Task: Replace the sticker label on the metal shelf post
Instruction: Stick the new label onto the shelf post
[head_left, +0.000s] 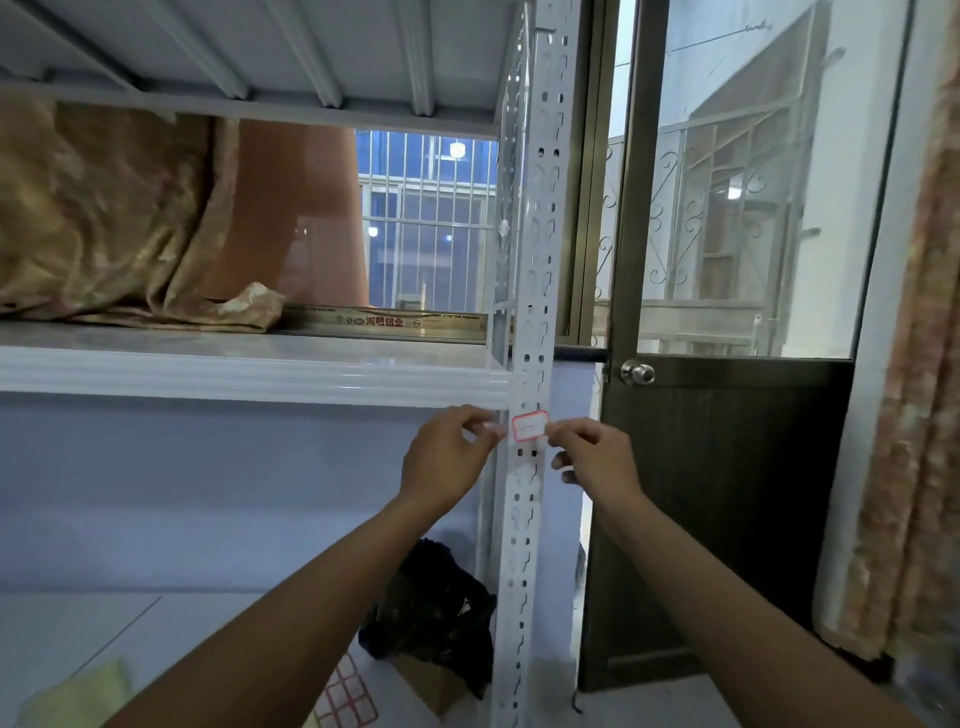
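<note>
Flanking the white metal shelf post (537, 249), two bare hands were raised to the same height, one on either side of it. One sticker label (530, 426), white with a red border, sat on the post's front face, just below the point where the white shelf board (249, 375) joined the post.

The right hand (597, 460) was just right of the post. Its grip was narrowed to a pinch, with thumb and forefinger closed on the label's right edge and the other fingers curled beneath. The left hand (447, 460) was just left of the post, its thumb and forefinger drawn together at the post's left edge beside the label. Whether that grip held the label's edge, something else or nothing could not be told.

Low and left of the post's foot lay one sheet of red-bordered labels (345, 696), partly hidden by the left forearm, so its stickers could not be counted. One black bag (436, 608) slumped against the post above that sheet. Up and left of the post, one brown patterned cloth (104, 218) lay bunched on the shelf board. Right of the post stood one dark door (727, 519) with one round metal knob (638, 373), and farther right hung one curtain (914, 364).
</note>
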